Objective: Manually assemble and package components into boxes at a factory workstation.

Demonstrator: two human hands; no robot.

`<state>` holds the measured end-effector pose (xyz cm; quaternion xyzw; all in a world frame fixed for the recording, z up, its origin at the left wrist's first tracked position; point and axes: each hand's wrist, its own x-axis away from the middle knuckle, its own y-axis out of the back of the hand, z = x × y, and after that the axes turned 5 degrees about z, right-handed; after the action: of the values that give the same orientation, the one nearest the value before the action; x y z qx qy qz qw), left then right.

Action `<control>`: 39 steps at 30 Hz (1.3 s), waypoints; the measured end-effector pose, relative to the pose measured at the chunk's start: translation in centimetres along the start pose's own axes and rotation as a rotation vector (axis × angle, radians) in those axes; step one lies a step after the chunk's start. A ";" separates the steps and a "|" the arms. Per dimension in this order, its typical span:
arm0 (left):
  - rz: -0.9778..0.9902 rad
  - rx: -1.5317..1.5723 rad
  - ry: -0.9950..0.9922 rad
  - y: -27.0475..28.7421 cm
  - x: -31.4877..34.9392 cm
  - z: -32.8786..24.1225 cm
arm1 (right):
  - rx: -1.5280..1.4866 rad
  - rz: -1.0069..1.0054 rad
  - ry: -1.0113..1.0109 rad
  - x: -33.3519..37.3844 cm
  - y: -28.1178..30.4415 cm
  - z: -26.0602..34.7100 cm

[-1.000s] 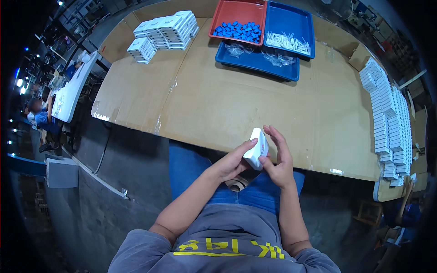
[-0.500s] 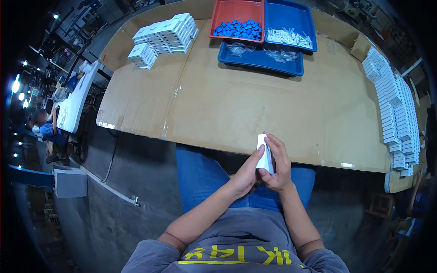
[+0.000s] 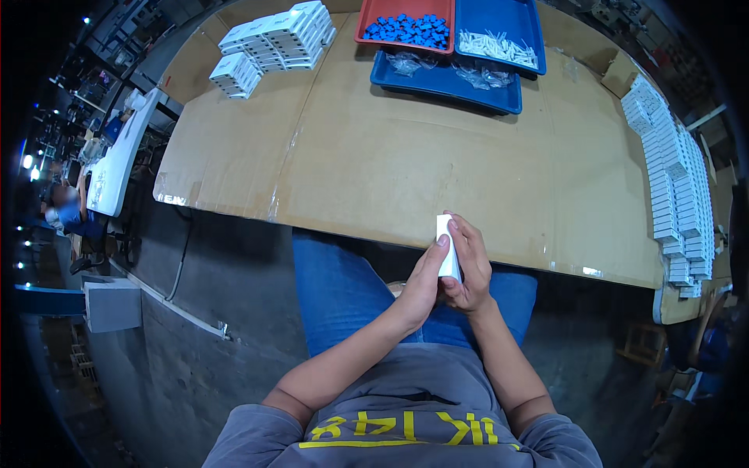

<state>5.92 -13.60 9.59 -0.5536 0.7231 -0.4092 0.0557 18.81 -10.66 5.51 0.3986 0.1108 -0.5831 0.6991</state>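
Between my two hands, at the table's near edge, is a white box-shaped piece [image 3: 447, 261], tilted with its narrow side facing up. My left hand [image 3: 421, 288] presses against its left side, thumb along the top. On the other side my right hand [image 3: 472, 265] wraps it with bent fingers. Much of the piece is hidden by my palms and fingers, so its exact kind does not show. Similar-looking white pieces stand in a stack [image 3: 273, 39] at the far left of the table.
At the back, a red tray [image 3: 363, 23] holds small blue parts and a blue tray [image 3: 533, 31] holds white stick-like parts. A lower blue tray [image 3: 437, 94] has clear plastic bags. Long rows of white pieces [image 3: 675, 179] line the right edge. Another person [image 3: 72, 210] sits far left.
My view has shifted slightly, so the table and trays sit higher in the picture. Both hands still hold the white piece, which is turned a little more upright.
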 end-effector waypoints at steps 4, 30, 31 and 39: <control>-0.004 -0.064 -0.051 0.3 -0.8 0.5 | 0.006 -0.015 -0.002 0.3 0.0 -0.2; -0.094 -0.175 -0.077 0.1 -0.8 0.7 | -0.042 0.002 -0.067 1.8 -1.3 -1.0; -0.088 -0.186 -0.085 0.1 -0.8 0.7 | -0.040 0.003 -0.063 1.8 -1.3 -1.0; -0.113 -0.033 -0.012 1.4 -1.0 1.2 | -0.086 0.029 -0.085 1.1 -1.1 -0.9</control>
<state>5.90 -13.30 7.50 -0.5968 0.6971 -0.3964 0.0275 18.38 -10.85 3.80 0.3447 0.1002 -0.5842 0.7279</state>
